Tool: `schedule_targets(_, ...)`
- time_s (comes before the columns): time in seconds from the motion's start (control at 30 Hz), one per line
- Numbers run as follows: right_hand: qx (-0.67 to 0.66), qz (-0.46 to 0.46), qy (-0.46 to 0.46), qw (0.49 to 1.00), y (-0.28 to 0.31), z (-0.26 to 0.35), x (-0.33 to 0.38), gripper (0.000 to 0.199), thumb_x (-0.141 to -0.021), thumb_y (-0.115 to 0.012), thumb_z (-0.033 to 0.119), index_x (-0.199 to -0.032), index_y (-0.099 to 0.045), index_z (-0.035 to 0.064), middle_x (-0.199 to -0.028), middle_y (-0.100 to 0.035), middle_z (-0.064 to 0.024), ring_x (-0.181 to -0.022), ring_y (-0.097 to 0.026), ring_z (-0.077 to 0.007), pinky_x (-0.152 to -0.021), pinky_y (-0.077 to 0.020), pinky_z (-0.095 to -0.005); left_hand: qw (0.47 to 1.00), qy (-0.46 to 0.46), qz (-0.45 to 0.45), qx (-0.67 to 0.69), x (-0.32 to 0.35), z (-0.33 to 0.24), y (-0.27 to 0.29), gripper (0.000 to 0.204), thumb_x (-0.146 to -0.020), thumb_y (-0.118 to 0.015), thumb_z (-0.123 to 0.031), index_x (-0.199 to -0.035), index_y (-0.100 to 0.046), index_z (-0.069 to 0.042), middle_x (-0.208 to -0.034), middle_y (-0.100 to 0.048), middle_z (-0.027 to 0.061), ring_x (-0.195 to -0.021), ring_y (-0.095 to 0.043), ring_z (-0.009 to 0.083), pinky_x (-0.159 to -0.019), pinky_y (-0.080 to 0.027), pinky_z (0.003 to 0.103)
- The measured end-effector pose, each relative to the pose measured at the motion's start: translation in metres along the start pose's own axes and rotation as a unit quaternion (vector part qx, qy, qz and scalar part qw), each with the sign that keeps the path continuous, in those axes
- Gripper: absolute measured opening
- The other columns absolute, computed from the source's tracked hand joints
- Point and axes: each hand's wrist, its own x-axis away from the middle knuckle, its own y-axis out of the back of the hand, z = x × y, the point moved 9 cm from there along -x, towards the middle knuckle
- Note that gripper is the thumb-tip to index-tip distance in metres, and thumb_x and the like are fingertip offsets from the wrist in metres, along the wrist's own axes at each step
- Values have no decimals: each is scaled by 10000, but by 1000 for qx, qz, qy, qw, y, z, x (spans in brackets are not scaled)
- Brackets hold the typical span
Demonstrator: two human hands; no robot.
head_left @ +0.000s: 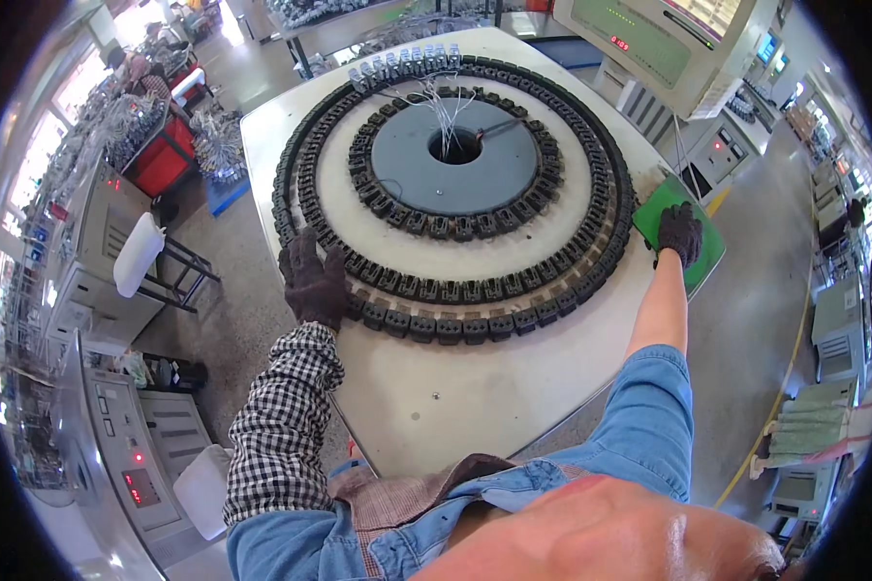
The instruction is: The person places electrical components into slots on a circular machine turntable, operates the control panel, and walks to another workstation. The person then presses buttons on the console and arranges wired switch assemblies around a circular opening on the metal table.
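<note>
My left hand (317,284), in a dark glove, lies with its fingers stretched out and apart on the outer ring of black slotted blocks (475,324), at its left front side. My right hand (680,235), also gloved, rests on a green mat (712,254) at the table's right corner. Its fingers look curled under, and what they hold, if anything, is hidden. Inside the outer ring, a smaller ring of black blocks (465,228) circles a grey disc (407,160). Thin pale wires (446,111) stand up from the disc's central hole.
Clear-and-white small parts (407,63) line the far edge of the outer ring. The cream table (436,392) stretches toward me. A cream machine with a display (639,44) overhangs the far right. A stool (140,254) and a control cabinet (131,445) stand on the left.
</note>
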Motion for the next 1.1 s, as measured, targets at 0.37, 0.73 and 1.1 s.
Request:
schedule_targets(0.37, -40, 5, -65, 997, -3, -13, 6, 559, -812, -560, 510, -1325, -517, 291, -1358, -484, -167, -1177, -531, -341, -924, -457, -480, 998, -63, -28, -7, 2, -8, 9, 513, -935, -518, -345, -1346, -444, -46, -1373, -456, 186, -1309, -375, 340, -1115, -255, 434)
schedule_targets(0.73, -40, -13, -22, 999, -12, -25, 0, 585, -815, -558, 504, -1341, -504, 254, -1322, -529, -151, -1201, -502, -358, -967, -424, -479, 996, -78, -41, -19, 2, -11, 3, 483, -934, -520, -327, -1346, -452, -84, -1348, -481, 162, -1261, -408, 352, -1084, -296, 445)
schedule_targets(1.1, -31, 4, -25, 999, -2, -19, 1, 607, -838, -535, 504, -1360, -486, 197, -1335, -521, -155, -1229, -470, -385, -1020, -384, -480, 997, -67, -31, 0, 2, -11, 1, 470, -938, -518, -302, -1351, -446, -90, -1355, -471, 153, -1264, -398, 342, -1066, -318, 442)
